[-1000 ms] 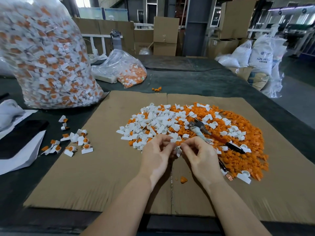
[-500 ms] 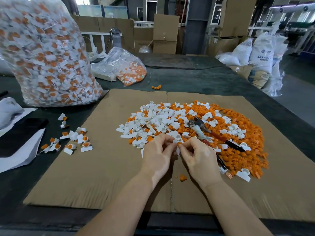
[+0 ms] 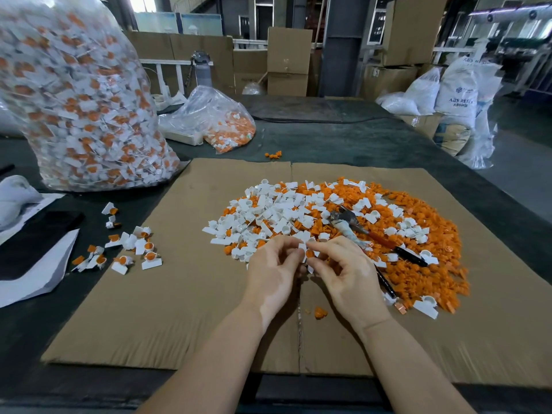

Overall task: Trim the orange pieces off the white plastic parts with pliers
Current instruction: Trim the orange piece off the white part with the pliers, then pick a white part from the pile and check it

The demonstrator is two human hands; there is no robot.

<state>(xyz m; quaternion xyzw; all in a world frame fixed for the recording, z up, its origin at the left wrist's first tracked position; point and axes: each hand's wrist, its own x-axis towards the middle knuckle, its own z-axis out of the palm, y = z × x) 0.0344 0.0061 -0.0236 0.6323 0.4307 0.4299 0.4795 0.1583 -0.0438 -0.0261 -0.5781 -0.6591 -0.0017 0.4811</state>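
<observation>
Both hands had barely shifted since the earlier frames, staying together at frame centre over the cardboard [image 3: 185,294] on the desk [image 3: 343,138]. Left hand [image 3: 273,276] and right hand [image 3: 348,277] each pinched one small white part [image 3: 303,252] between fingertips, an orange piece [image 3: 309,253] showing at its right side; each grip was closed on that part, the other fingers loosely curled. Pliers [image 3: 370,236] lay untouched on the pile [image 3: 343,216] just right of and above the right hand, long axis running from upper left to lower right, jaws toward the pile's middle and handles toward the lower right. That placed the right hand nearer, and it would likely need to release the part and reach up and right for the handles. Untrimmed parts [image 3: 125,249] sat at left.
</observation>
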